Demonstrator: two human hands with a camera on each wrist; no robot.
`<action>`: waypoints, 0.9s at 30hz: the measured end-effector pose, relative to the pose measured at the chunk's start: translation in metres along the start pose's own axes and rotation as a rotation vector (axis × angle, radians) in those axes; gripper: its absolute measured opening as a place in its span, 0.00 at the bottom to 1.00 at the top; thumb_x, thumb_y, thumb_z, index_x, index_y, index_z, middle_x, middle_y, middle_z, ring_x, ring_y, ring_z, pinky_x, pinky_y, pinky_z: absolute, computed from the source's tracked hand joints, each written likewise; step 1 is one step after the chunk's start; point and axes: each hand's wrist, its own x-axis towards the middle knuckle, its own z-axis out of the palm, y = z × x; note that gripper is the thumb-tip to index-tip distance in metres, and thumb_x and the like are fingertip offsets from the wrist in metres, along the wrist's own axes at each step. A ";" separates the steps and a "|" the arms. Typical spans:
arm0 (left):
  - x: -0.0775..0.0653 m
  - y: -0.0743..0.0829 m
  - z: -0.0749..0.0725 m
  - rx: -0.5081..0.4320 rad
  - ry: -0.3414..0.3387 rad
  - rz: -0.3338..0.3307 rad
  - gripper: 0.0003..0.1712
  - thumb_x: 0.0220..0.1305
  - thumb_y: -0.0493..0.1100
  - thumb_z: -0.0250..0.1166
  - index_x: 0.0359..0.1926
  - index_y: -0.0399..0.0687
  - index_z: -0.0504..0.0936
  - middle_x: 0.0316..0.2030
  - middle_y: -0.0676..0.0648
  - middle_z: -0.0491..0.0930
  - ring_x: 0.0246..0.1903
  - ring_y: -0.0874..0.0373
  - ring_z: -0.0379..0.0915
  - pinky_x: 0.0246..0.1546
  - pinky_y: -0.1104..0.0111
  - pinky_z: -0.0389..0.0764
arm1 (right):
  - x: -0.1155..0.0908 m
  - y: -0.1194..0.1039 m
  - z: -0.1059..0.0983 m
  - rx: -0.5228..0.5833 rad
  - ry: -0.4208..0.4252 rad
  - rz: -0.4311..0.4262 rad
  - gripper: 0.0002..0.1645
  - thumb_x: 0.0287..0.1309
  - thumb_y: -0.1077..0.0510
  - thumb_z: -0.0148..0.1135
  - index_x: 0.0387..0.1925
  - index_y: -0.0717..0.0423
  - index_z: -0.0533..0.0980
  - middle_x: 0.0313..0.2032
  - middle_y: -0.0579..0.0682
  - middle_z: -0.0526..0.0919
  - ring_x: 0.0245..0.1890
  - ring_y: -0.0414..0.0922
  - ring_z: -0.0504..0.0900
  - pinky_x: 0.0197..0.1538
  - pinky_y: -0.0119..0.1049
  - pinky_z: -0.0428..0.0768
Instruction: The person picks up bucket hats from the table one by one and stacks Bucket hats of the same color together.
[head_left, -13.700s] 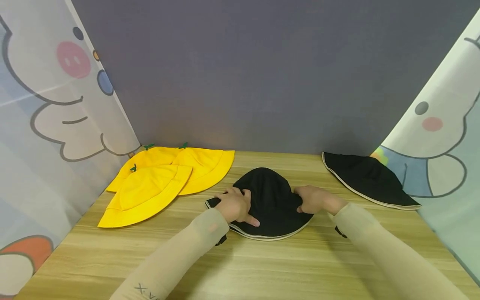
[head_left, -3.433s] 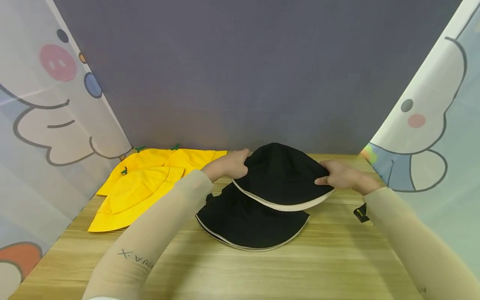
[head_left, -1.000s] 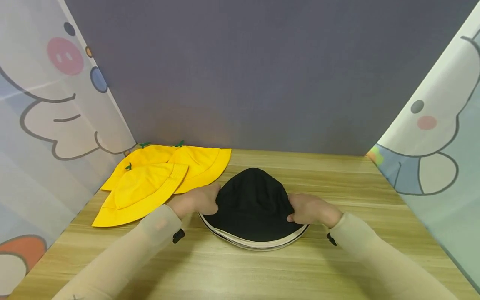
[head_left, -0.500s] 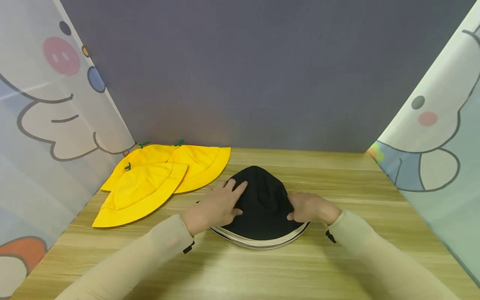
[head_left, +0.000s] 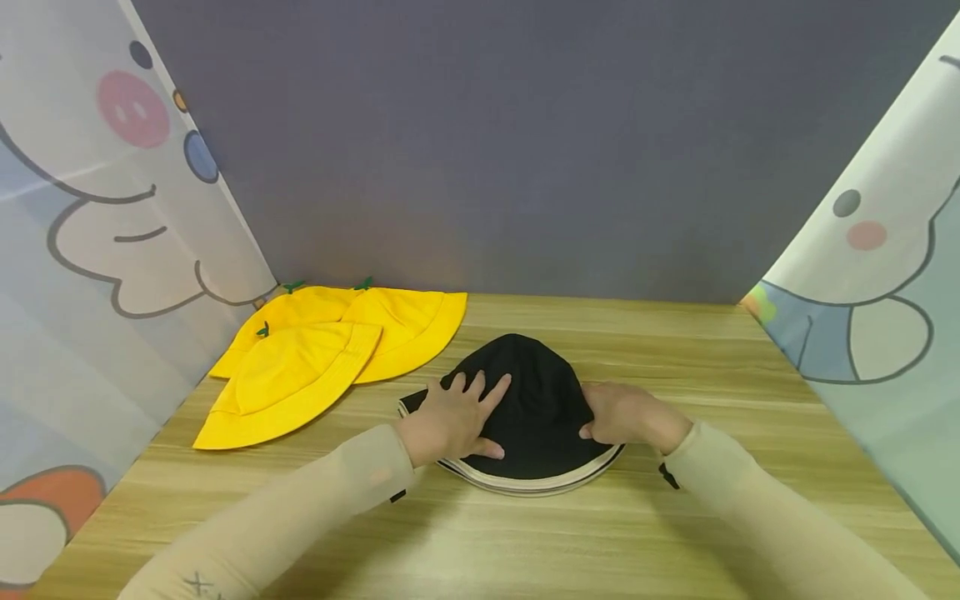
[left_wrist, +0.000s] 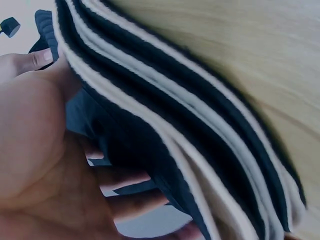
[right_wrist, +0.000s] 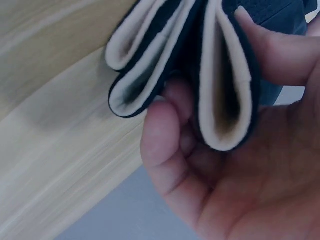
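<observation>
A black bucket hat (head_left: 536,400) with a cream-edged brim lies folded flat on top of other black hats at the middle of the table. My left hand (head_left: 453,421) rests on its left side with fingers spread. Stacked brim edges (left_wrist: 200,107) run past that palm in the left wrist view. At the right end, my right hand (head_left: 626,414) pinches the top hat's brim between thumb and curled fingers. The right wrist view shows this folded brim (right_wrist: 245,95) in the grip, with two lower folded brims (right_wrist: 131,102) beside the fingertips.
Three yellow hats (head_left: 288,375) with green sprout tips overlap at the back left of the wooden table (head_left: 525,542). A grey panel (head_left: 540,150) stands behind, and cartoon-printed curtains (head_left: 870,333) flank both sides.
The black hat from the back right was carried over and laid on the black pile. My left hand released its left brim and moved inward, fingers spreading on the hat; the right hand stayed at the brim.
</observation>
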 end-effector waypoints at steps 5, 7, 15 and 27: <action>0.001 0.004 -0.005 0.023 -0.024 -0.022 0.56 0.49 0.79 0.43 0.71 0.60 0.33 0.67 0.42 0.51 0.61 0.42 0.51 0.48 0.40 0.64 | -0.007 0.000 -0.001 -0.051 0.101 -0.016 0.23 0.48 0.47 0.67 0.41 0.54 0.70 0.38 0.48 0.77 0.37 0.47 0.75 0.38 0.44 0.74; 0.002 0.006 -0.007 0.024 -0.041 -0.032 0.56 0.48 0.79 0.44 0.71 0.60 0.34 0.67 0.42 0.51 0.61 0.42 0.51 0.48 0.40 0.64 | -0.009 -0.001 -0.001 -0.072 0.151 -0.033 0.25 0.47 0.47 0.68 0.42 0.55 0.70 0.38 0.48 0.76 0.38 0.48 0.75 0.38 0.45 0.75; 0.005 0.008 -0.012 0.016 -0.088 -0.054 0.56 0.47 0.79 0.47 0.71 0.62 0.37 0.67 0.43 0.50 0.61 0.42 0.51 0.49 0.41 0.65 | -0.020 -0.036 -0.004 -0.156 0.427 -0.158 0.36 0.48 0.47 0.67 0.55 0.60 0.67 0.44 0.53 0.73 0.42 0.50 0.73 0.39 0.43 0.76; 0.004 0.002 -0.008 0.027 -0.050 -0.015 0.57 0.48 0.80 0.43 0.71 0.58 0.36 0.67 0.42 0.51 0.61 0.42 0.52 0.48 0.42 0.66 | -0.008 -0.064 0.007 -0.280 0.115 -0.110 0.58 0.40 0.29 0.64 0.63 0.63 0.59 0.57 0.64 0.66 0.54 0.58 0.66 0.53 0.49 0.68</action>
